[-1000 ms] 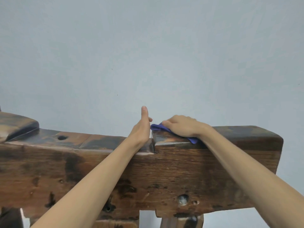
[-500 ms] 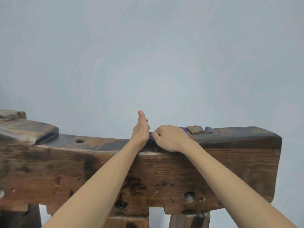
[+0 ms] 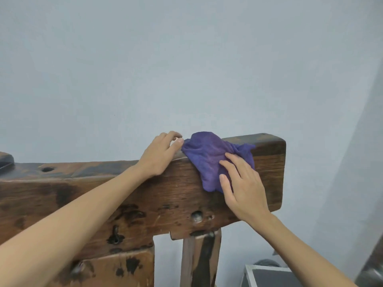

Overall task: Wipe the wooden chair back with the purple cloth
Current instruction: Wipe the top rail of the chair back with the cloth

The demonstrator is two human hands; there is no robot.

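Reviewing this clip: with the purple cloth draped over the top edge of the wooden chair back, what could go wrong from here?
1. The crumpled purple cloth is only pressed flat by the right hand, not gripped, so it could slip off the dark, worn wooden chair back.
2. The rough wood has holes and cracks that may snag the fabric.
3. The left hand rests loosely on the top edge; a hard push might shift the chair.

Chair back cut off at left edge; box cut off at bottom. Cloth partly hidden beneath right hand. Forearms leave the frame below.
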